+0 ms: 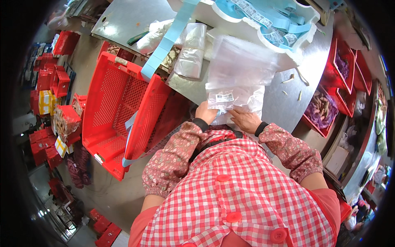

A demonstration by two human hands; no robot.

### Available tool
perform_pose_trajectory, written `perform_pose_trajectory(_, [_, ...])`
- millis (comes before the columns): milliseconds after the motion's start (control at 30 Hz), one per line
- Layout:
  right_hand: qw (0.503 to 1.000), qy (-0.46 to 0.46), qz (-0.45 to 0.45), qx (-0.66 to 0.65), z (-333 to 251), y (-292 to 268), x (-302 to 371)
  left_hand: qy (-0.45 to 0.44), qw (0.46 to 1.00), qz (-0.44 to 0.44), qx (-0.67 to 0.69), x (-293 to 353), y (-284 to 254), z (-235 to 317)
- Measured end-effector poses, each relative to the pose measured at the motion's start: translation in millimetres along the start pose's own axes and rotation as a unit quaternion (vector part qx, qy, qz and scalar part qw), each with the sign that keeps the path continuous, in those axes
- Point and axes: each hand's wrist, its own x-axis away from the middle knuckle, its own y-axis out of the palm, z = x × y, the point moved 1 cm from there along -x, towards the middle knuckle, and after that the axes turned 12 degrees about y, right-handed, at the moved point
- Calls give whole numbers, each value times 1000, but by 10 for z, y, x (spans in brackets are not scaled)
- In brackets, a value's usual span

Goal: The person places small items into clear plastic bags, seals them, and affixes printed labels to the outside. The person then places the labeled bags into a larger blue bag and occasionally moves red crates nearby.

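Observation:
A stack of clear plastic bags (242, 61) lies on the metal table in front of me, its near end folded and wrinkled. One bag carries a white printed label (224, 97). At its near edge my left hand (206, 113) is closed, the fingertips partly under the plastic; a small bluish piece shows beside them. My right hand (245, 120) has bent fingers pressed together at the same edge, and what they pinch is hidden. A light blue label strip (168, 41) runs from a white foam box (306, 31) over a red crate (111, 99), then loops up toward my left hand.
Another bundle of clear bags (191, 51) lies left of the stack. The foam box holds coiled blue label strips (284, 29). Red crates with purple net bags of roots (323, 105) stand at right. More red crates (61, 82) are stacked at far left.

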Motion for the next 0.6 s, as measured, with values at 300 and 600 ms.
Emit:
perform_pose_trajectory(300, [999, -7, 32, 26, 29, 149, -22, 25, 987, -78, -136, 104, -286, 406])
perform_pose_trajectory(600, [998, -17, 21, 52, 205, 223, -42, 79, 974, -116, -179, 285, 122, 270])
